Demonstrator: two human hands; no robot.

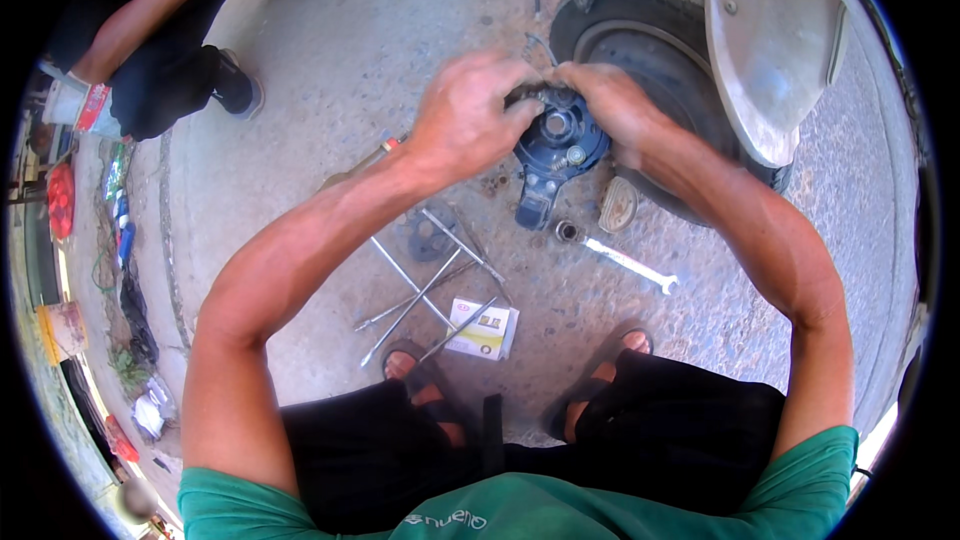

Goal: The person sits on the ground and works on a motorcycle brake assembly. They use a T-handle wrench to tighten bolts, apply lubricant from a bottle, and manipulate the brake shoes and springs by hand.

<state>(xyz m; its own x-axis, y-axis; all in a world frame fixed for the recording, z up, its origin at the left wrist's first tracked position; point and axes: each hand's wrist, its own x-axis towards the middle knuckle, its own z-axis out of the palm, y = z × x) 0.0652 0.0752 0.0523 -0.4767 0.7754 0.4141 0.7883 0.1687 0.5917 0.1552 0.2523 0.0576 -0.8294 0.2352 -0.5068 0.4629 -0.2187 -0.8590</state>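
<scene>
A dark, round brake backing plate with a central hole, a small spring and a protruding arm is between my two hands. My left hand curls its fingers and thumb at the plate's upper left edge. From the other side, my right hand grips the upper right edge, its fingertips close to the left ones. The fingertips are slightly blurred, and any small part between them is hidden. A curved, light-coloured piece like a brake shoe lies just below my right wrist. Nearby on the ground is a metal wrench.
Behind my right hand lies a wheel with a black tyre, beside a pale vehicle panel. Several metal rod tools cross near a white box before my feet. Another person's arm and shoes are upper left.
</scene>
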